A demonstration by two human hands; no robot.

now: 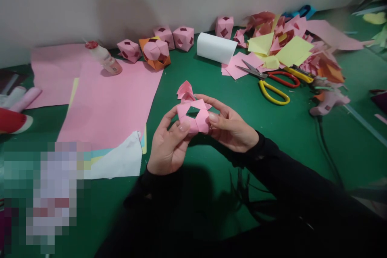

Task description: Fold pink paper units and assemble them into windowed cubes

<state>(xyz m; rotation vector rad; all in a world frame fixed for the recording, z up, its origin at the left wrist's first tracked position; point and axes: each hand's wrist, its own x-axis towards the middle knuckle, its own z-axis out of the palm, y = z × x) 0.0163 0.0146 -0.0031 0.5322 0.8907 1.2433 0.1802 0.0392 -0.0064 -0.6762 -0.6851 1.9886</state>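
Observation:
Between both hands, above the green table, is a folded pink paper piece with an angular opening in its middle and a folded flap standing up at its far side. My left hand pinches its left and near edge, thumb on top. My right hand grips the right side, with the thumb on the near face and the index finger stretched along the far edge. The fingertips underneath are hidden by the paper. Several finished-looking pink paper shapes with openings, one of them a pink paper ball, stand along the wall beyond.
Pink paper sheets lie at left with a small bottle on them. At the back is a white paper roll. Scissors, a pile of pink and yellow scraps and a glue gun with its cord are at right.

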